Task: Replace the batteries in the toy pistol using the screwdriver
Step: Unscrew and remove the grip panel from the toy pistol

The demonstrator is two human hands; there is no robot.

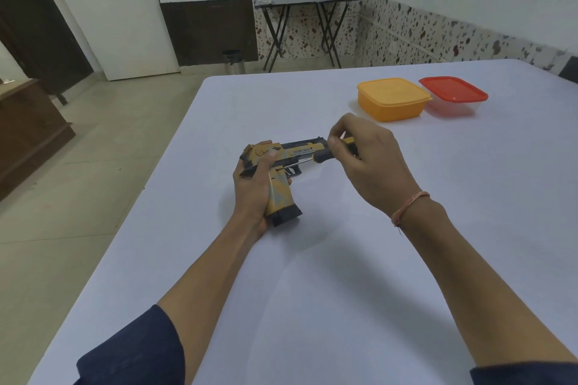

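Left hand (255, 187) was wrapped around the grip of the toy pistol (281, 172), holding it just above the bench (312, 275) with the barrel pointing away to the right. Right hand (366, 156) was closed on the handle of the screwdriver (325, 157), whose thin shaft reached left to the pistol's side near the trigger. Well beyond them, an orange container (392, 98) and a red-lidded container (453, 95) sat side by side on the bench.
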